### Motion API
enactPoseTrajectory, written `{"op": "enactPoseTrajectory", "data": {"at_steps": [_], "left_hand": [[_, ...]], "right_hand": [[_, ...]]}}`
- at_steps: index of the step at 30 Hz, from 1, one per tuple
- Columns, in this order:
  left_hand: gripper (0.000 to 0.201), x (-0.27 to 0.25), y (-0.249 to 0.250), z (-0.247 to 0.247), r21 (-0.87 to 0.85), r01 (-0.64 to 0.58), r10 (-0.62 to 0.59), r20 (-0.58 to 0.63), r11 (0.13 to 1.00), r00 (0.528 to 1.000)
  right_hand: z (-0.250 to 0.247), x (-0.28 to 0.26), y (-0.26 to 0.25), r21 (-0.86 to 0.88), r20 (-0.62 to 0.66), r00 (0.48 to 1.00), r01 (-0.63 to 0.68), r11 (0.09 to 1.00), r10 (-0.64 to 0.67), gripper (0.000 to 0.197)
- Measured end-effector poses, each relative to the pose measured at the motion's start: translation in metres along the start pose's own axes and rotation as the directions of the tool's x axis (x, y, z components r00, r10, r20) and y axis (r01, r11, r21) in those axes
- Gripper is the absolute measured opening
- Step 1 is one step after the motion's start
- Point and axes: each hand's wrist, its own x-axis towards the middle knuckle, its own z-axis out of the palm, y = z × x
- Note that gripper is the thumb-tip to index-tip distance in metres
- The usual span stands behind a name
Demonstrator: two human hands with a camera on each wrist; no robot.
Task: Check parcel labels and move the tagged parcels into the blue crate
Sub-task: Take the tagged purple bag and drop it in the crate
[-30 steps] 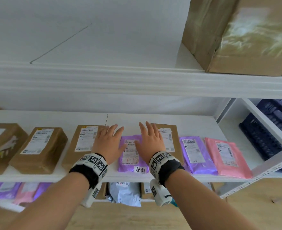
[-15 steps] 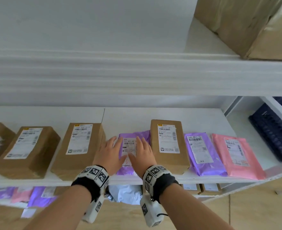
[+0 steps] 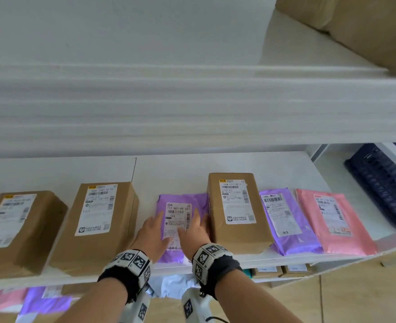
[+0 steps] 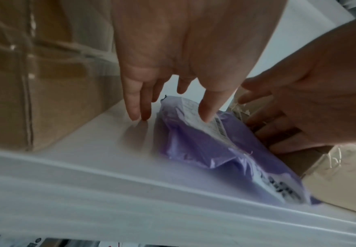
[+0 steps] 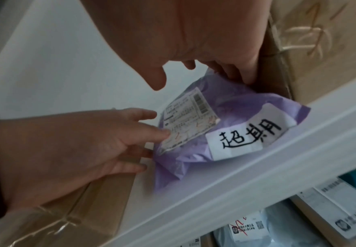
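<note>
A purple mailer [image 3: 183, 201] lies on the middle shelf between two brown boxes. It carries a printed label [image 5: 185, 120] and a white handwritten tag [image 5: 251, 133] at its front edge. My left hand [image 3: 156, 227] lies at its left side, thumb on the label, fingertips [image 4: 137, 115] on the shelf beside the edge. My right hand [image 3: 193, 227] lies at its right side, fingers [image 5: 236, 75] down between the mailer and the box [image 3: 236, 210]. Both hands are straight-fingered and neither has lifted it. The blue crate [image 3: 383, 185] stands at the far right.
Brown boxes [image 3: 101, 220] [image 3: 17, 227] stand left of the mailer. Another purple mailer [image 3: 285, 220] and a pink one [image 3: 332, 220] lie to the right. An upper shelf edge [image 3: 192, 101] hangs just above. More parcels fill the lower shelf [image 5: 299, 217].
Both hands have drawn back toward the shelf front and closed in on the sides of the purple mailer. The view has dropped and moved nearer.
</note>
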Motion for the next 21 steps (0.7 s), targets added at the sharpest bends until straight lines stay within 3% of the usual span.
{"op": "enactPoseTrajectory", "data": {"at_steps": [7, 14, 21], "left_hand": [[0.085, 0.004, -0.009, -0.004, -0.121, 0.020, -0.020, 0.004, 0.992, 1.000], [0.083, -0.002, -0.005, -0.017, -0.231, -0.097, 0.066, -0.139, 0.968, 0.988], [0.081, -0.024, 0.003, -0.050, -0.370, -0.212, 0.097, -0.306, 0.905, 0.947]], "right_hand": [[0.018, 0.017, 0.016, 0.077, -0.051, 0.995, -0.083, 0.994, 0.087, 0.077], [-0.004, -0.004, -0.006, 0.144, -0.056, 0.997, -0.039, 0.989, 0.048, 0.066], [-0.033, -0.025, -0.023, 0.368, -0.129, 0.991, 0.018, 0.930, 0.032, 0.067]]}}
